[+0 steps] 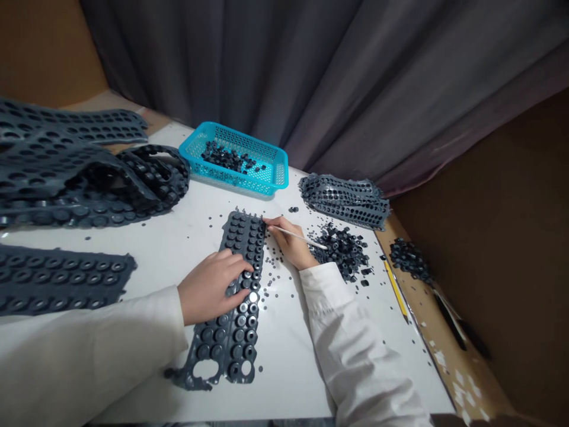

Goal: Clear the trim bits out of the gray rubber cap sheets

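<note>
A dark grey rubber sheet (237,237) with rows of round moulded studs lies on the white tabletop, a few holes at its near end. My left hand (216,284) rests flat on the middle of this sheet, its fingers spread. In my right hand (287,240) is a thin white stick (302,237), pinched like a pen. The stick's tip is at the sheet's far right corner, partly hidden by the fingers. Small black discs lie scattered beside the sheet's right edge.
A turquoise basket (240,185) holding small black parts stands at the back. Perforated rubber sheets (53,154) are heaped at left, above another studded sheet (62,276). To the right are a folded sheet (344,198), a pile of black parts (342,252) and a yellow cutter (395,287).
</note>
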`<state>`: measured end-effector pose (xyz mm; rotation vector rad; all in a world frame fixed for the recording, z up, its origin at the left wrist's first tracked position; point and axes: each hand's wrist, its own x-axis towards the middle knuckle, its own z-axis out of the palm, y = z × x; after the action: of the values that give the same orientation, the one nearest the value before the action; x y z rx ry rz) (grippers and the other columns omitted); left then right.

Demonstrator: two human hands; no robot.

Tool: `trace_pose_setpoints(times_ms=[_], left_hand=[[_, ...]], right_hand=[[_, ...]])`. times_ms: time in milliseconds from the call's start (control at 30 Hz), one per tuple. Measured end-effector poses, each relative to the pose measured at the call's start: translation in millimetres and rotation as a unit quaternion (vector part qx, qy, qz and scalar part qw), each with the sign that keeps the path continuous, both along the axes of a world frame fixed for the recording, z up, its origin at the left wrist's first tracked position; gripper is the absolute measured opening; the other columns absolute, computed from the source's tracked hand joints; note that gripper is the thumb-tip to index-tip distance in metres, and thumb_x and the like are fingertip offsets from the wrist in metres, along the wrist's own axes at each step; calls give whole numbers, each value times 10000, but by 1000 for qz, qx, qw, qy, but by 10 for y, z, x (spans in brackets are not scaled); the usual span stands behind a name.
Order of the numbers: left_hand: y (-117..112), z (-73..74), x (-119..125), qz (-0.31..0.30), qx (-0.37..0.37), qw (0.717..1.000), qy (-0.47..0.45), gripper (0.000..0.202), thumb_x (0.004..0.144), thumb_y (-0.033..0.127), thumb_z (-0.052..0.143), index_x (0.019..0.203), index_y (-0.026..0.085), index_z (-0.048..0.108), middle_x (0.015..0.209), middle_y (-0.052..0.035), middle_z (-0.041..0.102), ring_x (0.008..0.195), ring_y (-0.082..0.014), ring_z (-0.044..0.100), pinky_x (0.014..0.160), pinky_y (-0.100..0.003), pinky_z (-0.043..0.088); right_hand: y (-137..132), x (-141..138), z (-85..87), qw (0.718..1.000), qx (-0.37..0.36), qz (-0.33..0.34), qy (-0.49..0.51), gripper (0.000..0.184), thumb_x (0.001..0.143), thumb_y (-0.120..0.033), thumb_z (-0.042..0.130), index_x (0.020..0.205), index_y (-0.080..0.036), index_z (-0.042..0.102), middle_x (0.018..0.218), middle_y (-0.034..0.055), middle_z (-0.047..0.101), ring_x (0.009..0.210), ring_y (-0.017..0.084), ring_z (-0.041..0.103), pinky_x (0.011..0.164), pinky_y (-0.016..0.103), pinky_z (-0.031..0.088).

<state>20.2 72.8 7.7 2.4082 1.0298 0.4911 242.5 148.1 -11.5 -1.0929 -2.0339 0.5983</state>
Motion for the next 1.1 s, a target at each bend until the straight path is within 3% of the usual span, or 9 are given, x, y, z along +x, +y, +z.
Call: trace_pose_setpoints(times_ms=[133,267,400,500,967,1100], left_hand=[[3,-10,-4,-3,1,1000,0,237,816,313,526,1015,193,568,870,-46,570,886,-233,500,747,-355,398],[3,-13,-5,-1,3,1000,-6,234,813,313,527,1013,200,570,862,-39,570,873,-227,503,740,-347,396],[3,-10,-4,0,2,1000,-6,221,810,306,535,1001,200,568,861,-40,569,877,-230,501,736,-346,392],[4,-7,-3,-1,-2,1000,-2,222,809,305,539,1001,197,567,862,-43,568,881,-235,496,738,-352,389],[3,-15,0,-1,0,1000,0,217,816,312,528,993,193,567,864,-46,571,877,-237,492,733,-360,389],[0,-7,2,0,-3,1000,4,224,811,304,535,1003,194,566,868,-44,570,891,-242,498,739,-358,390]], right_hand=[[76,73,9,995,67,-42,-59,188,909,-311,456,945,-215,614,964,80,678,931,215,614,840,361,481],[66,62,62,991,76,-110,-11,203,918,-319,438,974,-207,597,984,93,681,916,217,632,836,368,490],[1,-76,72,995,-39,-26,90,206,892,-376,500,963,-205,590,1074,82,677,1059,199,618,895,340,489],[-2,-147,30,991,-81,15,110,221,868,-393,539,940,-196,606,1086,93,675,1092,203,605,925,355,474],[34,-137,-20,990,-87,5,109,244,861,-423,539,938,-200,603,1069,88,682,1037,201,631,906,361,483],[28,-142,-22,996,-50,19,68,205,892,-377,501,960,-205,589,1080,90,674,1036,200,628,884,351,492]])
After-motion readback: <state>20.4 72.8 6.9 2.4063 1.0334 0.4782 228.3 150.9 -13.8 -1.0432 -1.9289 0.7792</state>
